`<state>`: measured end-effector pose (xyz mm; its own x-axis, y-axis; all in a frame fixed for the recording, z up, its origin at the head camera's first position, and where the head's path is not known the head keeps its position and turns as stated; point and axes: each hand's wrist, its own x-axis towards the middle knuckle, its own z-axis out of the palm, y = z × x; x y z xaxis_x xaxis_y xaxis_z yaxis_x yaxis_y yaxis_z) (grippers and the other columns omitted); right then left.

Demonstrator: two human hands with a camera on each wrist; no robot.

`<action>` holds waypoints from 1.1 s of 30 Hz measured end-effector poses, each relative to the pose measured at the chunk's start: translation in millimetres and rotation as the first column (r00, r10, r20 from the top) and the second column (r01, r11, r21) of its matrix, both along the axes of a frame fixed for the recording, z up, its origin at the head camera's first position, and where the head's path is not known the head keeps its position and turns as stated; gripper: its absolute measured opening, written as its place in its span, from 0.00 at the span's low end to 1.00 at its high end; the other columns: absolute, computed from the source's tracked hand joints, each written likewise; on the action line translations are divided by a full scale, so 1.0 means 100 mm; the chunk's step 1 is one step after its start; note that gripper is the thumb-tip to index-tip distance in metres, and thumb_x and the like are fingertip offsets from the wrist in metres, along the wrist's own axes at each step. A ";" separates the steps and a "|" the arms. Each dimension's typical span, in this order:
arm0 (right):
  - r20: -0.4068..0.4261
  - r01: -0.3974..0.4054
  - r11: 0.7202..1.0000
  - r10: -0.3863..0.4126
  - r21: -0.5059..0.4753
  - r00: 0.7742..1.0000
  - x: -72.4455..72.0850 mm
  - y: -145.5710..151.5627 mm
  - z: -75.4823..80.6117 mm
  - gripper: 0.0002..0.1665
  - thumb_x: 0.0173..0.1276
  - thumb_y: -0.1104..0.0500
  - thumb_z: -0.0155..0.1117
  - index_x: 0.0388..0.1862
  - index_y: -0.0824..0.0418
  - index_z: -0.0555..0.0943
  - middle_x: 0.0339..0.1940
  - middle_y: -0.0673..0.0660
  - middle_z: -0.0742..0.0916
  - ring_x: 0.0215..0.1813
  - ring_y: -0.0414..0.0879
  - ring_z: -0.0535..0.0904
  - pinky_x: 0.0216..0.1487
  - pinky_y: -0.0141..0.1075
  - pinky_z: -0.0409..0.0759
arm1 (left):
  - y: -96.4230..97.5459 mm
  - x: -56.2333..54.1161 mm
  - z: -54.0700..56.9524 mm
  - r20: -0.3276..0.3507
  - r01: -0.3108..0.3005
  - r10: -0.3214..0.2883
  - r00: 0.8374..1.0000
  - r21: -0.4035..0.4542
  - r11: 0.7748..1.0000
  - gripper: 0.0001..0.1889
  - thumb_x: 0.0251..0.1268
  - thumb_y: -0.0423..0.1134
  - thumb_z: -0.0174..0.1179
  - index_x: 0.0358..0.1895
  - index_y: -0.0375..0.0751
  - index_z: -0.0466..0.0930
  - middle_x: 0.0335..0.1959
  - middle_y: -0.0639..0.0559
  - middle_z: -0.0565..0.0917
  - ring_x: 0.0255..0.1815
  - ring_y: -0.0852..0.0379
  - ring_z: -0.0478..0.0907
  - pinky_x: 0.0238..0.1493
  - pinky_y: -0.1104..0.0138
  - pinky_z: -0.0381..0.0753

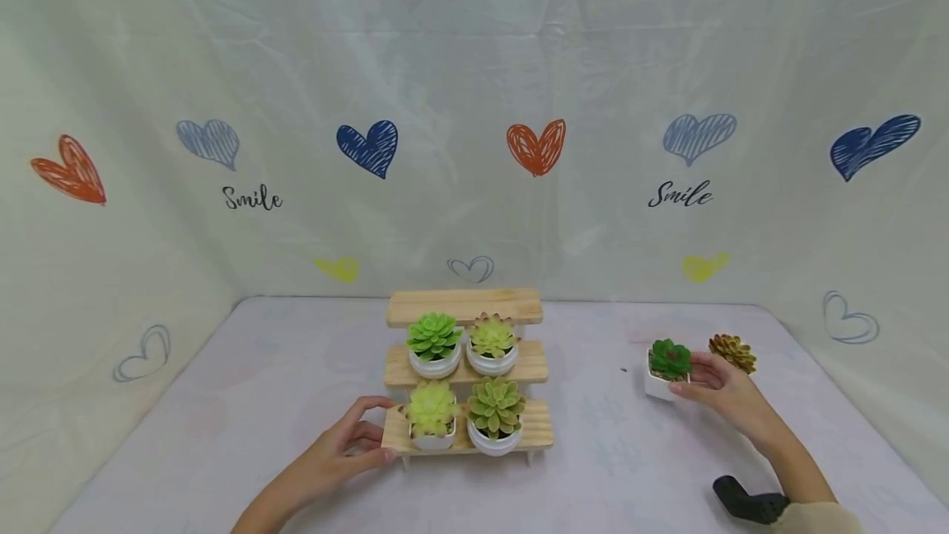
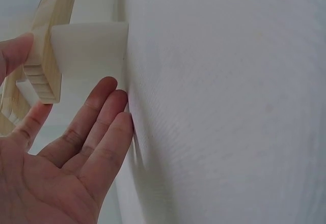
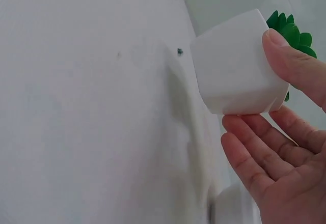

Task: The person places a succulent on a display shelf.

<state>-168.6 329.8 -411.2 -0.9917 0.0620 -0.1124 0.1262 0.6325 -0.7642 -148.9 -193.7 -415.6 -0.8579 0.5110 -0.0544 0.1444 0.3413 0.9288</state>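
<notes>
My right hand [image 1: 722, 390] pinches a white square pot with a dark green succulent [image 1: 670, 361] between thumb and fingers. In the right wrist view the white pot [image 3: 234, 63] is tilted, its base clear of the tabletop. Just behind that hand is a brownish-gold succulent [image 1: 732, 351], its pot hidden. On the left, my left hand [image 1: 344, 445] grips the left end of the bottom step of a three-step wooden stand [image 1: 465, 306]. The left wrist view shows thumb and index finger on the wooden step [image 2: 43, 63], the other fingers extended beside its white support [image 2: 91, 43].
Two potted succulents, one bright green [image 1: 434, 340] and one pale with reddish tips [image 1: 493, 340], stand on the middle step. On the bottom step are a yellow-green one [image 1: 432, 414] and an olive-green one [image 1: 495, 412]. A heart-printed white curtain [image 1: 460, 64] hangs behind the table [image 1: 608, 452].
</notes>
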 end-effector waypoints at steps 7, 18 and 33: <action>-0.064 -0.009 1.000 0.010 0.016 0.998 0.01 -0.19 0.21 0.47 0.63 0.43 0.62 0.68 0.71 0.56 0.64 0.74 0.69 0.64 0.65 0.66 0.55 0.50 0.74 | 0.00 0.00 0.00 0.010 -0.002 0.002 1.000 0.004 1.000 0.31 0.63 0.39 0.60 0.65 0.36 0.54 0.44 0.40 0.81 0.43 0.65 0.79 0.40 0.71 0.76; -0.160 -0.003 1.000 0.004 0.011 0.987 0.02 -0.64 0.63 0.45 0.62 0.42 0.63 0.67 0.67 0.59 0.61 0.68 0.73 0.61 0.59 0.70 0.51 0.39 0.77 | 0.01 0.01 -0.01 0.008 -0.003 0.003 1.000 0.004 1.000 0.31 0.63 0.39 0.60 0.64 0.36 0.55 0.44 0.40 0.81 0.43 0.66 0.79 0.41 0.72 0.76; -0.296 -0.047 0.997 0.028 -0.056 0.955 -0.09 -1.32 1.08 0.43 0.59 0.43 0.66 0.66 0.63 0.63 0.54 0.61 0.77 0.55 0.51 0.75 0.51 0.35 0.76 | 0.00 -0.01 -0.04 -0.006 -0.004 0.004 1.000 0.004 1.000 0.30 0.63 0.39 0.59 0.64 0.38 0.55 0.44 0.41 0.82 0.43 0.66 0.79 0.41 0.72 0.76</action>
